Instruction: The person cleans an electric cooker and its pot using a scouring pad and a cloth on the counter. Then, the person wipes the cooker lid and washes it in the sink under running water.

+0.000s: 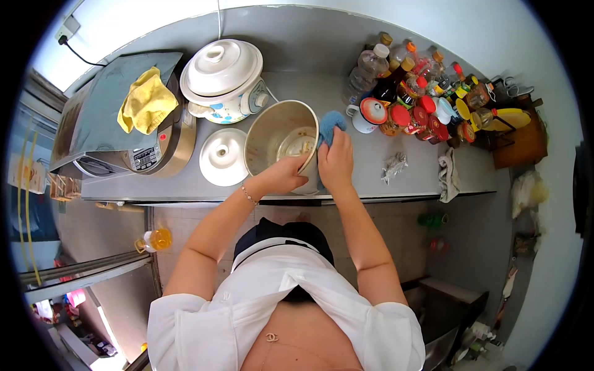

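Observation:
A deep cream-coloured pot (263, 139) is tilted on the grey counter, its mouth toward me and brownish stains on its inner bottom. My left hand (283, 176) grips its near rim, thumb outside and fingers partly hidden within the mouth. Against the pot's right outer side, my right hand (336, 159) presses a blue cloth (332, 123), with the fingers closed over it. A white lid (223, 157) with a round knob lies flat on the counter just left of the pot.
Behind stands a white lidded electric stew pot (229, 111). A cooker (164, 145) under a grey cover bears a yellow cloth (147, 101). To the right are an enamel mug (366, 116), several jars and bottles (421, 111), a crumpled clear bag (394, 167) and a folded rag (448, 176).

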A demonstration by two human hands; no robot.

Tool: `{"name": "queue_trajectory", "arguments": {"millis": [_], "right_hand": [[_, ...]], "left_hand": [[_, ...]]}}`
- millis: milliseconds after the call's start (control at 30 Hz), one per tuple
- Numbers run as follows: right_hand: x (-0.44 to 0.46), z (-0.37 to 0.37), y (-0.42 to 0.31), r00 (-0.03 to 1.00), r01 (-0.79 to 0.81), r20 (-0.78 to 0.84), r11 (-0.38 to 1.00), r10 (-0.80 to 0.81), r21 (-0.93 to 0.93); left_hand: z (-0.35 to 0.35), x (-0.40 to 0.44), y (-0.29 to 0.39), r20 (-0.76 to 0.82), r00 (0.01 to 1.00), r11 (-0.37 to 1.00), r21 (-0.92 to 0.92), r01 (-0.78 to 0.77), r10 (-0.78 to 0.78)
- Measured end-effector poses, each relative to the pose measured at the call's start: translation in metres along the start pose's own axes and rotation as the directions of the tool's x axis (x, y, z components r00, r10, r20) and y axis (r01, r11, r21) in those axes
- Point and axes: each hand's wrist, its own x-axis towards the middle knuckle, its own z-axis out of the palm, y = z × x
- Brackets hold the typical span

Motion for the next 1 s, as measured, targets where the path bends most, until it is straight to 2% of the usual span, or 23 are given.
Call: {"name": "queue_trajectory", "arguments": {"millis": [67,200,300,333,400,500,533,600,633,700,800,833,900,933,967,1000], "right_hand": [[0.02,-0.009,-0.016,0.982,-0.156,0.11,0.988,0.153,0.016],[0.05,-0.01,-0.02,0.918,-0.267,0.286,0.961,0.276,-0.07],[0.07,0.008,0.015,0.83,-0.382,0.413,0.922,0.374,-0.066],[0.068,0.009,0.022,0.787,-0.512,0.479,0.845,0.388,0.157],[0.065,0.005,0.03,0.711,-0.692,0.611,0.503,0.348,0.518],[0.054,-0.004,0.028,0.632,-0.774,0.734,0.148,0.248,0.615],[0.05,-0.005,0.026,0.646,-0.759,0.732,0.088,0.216,0.645],[0.041,-0.005,0.021,0.682,-0.719,0.716,-0.043,0.151,0.694],[0.033,-0.003,0.026,0.683,-0.697,0.71,-0.138,0.174,0.704],[0.016,0.004,0.045,0.684,-0.622,0.695,-0.32,0.223,0.715],[-0.018,-0.004,0.048,0.791,-0.442,0.523,-0.296,0.316,0.847],[-0.034,0.0,0.044,0.82,-0.485,0.471,-0.043,0.325,0.874],[-0.056,0.016,0.028,0.882,-0.469,0.368,0.459,0.295,0.755],[-0.054,0.019,0.017,0.969,-0.246,0.177,0.734,0.173,0.632],[-0.052,0.02,0.006,1.0,-0.001,0.022,0.911,-0.009,0.413],[-0.05,0.021,0.001,0.971,0.236,-0.073,0.963,-0.228,0.13]], "left_hand": [[-0.001,0.0,-0.006,-0.024,0.999,0.999,-0.024,0.028,-0.029],[0.002,0.001,-0.026,-0.046,0.999,0.995,-0.099,0.013,-0.017],[0.003,-0.009,-0.02,0.018,0.999,0.999,-0.026,-0.045,0.046],[0.004,-0.011,-0.02,-0.021,0.999,0.994,-0.099,-0.05,0.048],[0.009,-0.012,-0.019,-0.098,0.994,0.967,-0.246,-0.072,0.049],[-0.002,0.005,-0.012,-0.117,0.965,0.865,-0.477,0.152,-0.234],[-0.002,0.021,-0.012,-0.188,0.94,0.771,-0.628,0.107,-0.284],[-0.012,0.026,0.002,-0.128,0.894,0.724,-0.64,0.256,-0.429],[-0.016,0.025,0.012,-0.096,0.863,0.694,-0.642,0.328,-0.496],[-0.017,0.023,0.019,-0.168,0.843,0.649,-0.719,0.251,-0.511],[-0.021,0.012,0.028,-0.206,0.815,0.579,-0.795,0.183,-0.541],[-0.022,0.01,0.028,-0.21,0.814,0.57,-0.803,0.173,-0.542],[-0.021,0.012,0.024,-0.253,0.823,0.608,-0.782,0.136,-0.509],[-0.018,0.016,0.014,-0.288,0.832,0.651,-0.751,0.112,-0.475],[-0.013,0.019,0.005,-0.318,0.84,0.691,-0.718,0.089,-0.439],[-0.007,0.02,0.0,-0.344,0.851,0.74,-0.668,0.075,-0.397]]}}
